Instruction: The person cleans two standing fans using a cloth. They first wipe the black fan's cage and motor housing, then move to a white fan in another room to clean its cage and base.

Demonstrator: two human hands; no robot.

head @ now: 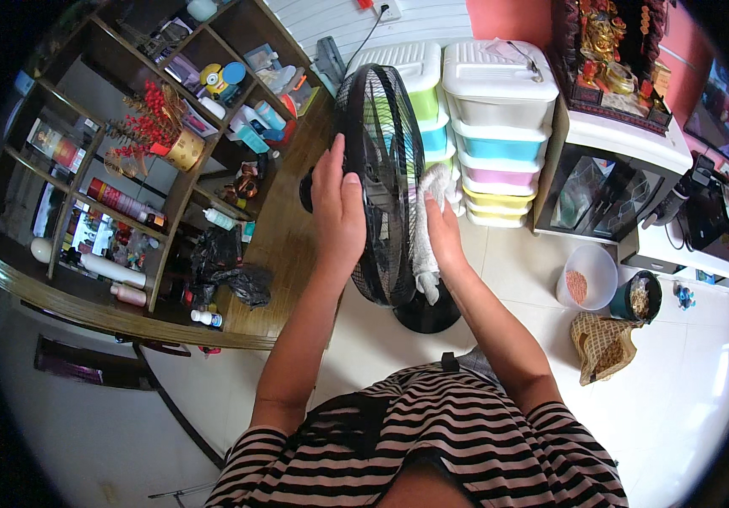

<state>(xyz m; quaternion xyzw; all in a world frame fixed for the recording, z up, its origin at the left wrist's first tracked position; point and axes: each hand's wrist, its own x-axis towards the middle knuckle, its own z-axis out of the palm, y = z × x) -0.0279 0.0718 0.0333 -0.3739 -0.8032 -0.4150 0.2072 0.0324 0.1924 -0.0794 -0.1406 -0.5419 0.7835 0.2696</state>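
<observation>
A black standing fan (pixel 392 238) is upright in front of me, its wire-grille head seen nearly edge-on and its round base (pixel 427 319) on the floor. My left hand (pixel 339 216) holds the left side of the fan head, with the thumb near the rim and the fingers stretched upward. On the other side, my right hand (pixel 444 232) grips a whitish cloth (pixel 427 247) that rests against the grille. Part of the cloth hangs down below the palm. Some right-hand fingers are hidden by the cloth.
To the left, a wooden shelf unit (pixel 174 238) with a counter (pixel 269 254) holds bottles and ornaments. Stacked plastic drawers (pixel 498 149) stand behind the fan. At right are a cabinet (pixel 612 184), a translucent bucket (pixel 599 273), a dark bin (pixel 621 298) and a patterned bag (pixel 587 336).
</observation>
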